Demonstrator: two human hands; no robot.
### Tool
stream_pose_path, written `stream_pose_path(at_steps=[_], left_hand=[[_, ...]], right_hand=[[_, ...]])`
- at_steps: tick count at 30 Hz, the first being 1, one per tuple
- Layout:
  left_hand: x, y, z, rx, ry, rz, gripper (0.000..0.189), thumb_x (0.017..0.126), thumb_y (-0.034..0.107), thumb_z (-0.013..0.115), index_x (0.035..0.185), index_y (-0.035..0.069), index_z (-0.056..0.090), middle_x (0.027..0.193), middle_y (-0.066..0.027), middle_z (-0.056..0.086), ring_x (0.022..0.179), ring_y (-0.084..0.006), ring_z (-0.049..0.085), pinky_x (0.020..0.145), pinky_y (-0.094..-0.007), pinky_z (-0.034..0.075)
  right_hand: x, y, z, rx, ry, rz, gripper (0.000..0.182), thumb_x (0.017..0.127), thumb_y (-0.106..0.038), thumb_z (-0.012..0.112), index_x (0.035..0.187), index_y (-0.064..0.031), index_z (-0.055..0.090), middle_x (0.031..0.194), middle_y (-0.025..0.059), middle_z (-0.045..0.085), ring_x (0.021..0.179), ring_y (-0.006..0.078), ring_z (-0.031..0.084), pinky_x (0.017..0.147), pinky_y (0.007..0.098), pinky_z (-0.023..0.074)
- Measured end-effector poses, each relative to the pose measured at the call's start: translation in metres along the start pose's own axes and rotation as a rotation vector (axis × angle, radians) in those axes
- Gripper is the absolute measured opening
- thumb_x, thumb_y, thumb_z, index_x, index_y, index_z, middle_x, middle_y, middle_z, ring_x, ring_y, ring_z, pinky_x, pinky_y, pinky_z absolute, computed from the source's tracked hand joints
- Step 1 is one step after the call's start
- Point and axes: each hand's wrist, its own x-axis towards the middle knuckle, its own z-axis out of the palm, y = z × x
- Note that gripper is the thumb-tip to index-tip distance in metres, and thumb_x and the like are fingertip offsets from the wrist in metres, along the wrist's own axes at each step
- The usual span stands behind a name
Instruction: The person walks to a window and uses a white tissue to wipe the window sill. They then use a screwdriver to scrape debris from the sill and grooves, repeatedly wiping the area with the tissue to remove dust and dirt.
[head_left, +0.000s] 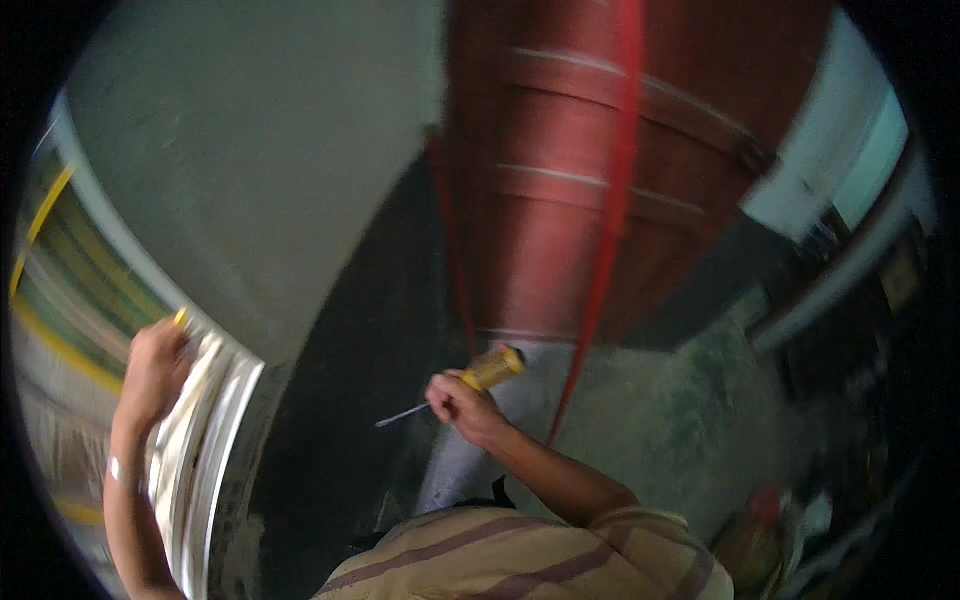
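Note:
My right hand (469, 409) grips a screwdriver (495, 369) with a clear yellow handle, in front of my waist. Its thin metal shank points out to the left, and the dark butt of the handle faces up and right. On the far left my left hand (156, 367) is raised and curled beside a pale window frame (206, 442). A small yellow object (181, 318) pokes out of the top of that fist; the fingers hide the rest of it.
Ahead stands a large red ridged surface (555, 247), with a bright red strip (616, 180) running down it. A grey wall (262, 150) rises at the left, above a dark floor area (360, 360). Blurred items (772, 517) lie at lower right.

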Motion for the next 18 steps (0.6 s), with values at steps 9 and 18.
stream_pose_path(at_steps=[9,18], left_hand=[[0.004,0.032,0.031,0.134,0.117,0.409,0.01,0.062,-0.005,0.059,0.07,-0.004,0.054,0.073,-0.0177,0.052,0.071,-0.0378,0.054,0.062,-0.0399,0.043],[0.01,0.024,0.063,0.079,0.251,0.649,0.009,0.066,-0.006,0.055,0.062,-0.004,0.047,0.071,-0.0175,0.049,0.067,-0.0366,0.052,0.06,-0.0398,0.043]], right_hand=[[-0.093,0.006,-0.006,0.063,0.305,-0.299,0.029,0.087,-0.023,0.053,0.062,-0.0104,0.046,0.062,0.0015,0.049,0.048,0.0095,0.043,0.043,0.0232,0.0326],[-0.167,0.044,0.009,0.105,0.437,-0.351,0.028,0.086,-0.025,0.055,0.064,-0.01,0.048,0.062,0.0029,0.051,0.047,0.0102,0.044,0.042,0.0233,0.0316]])
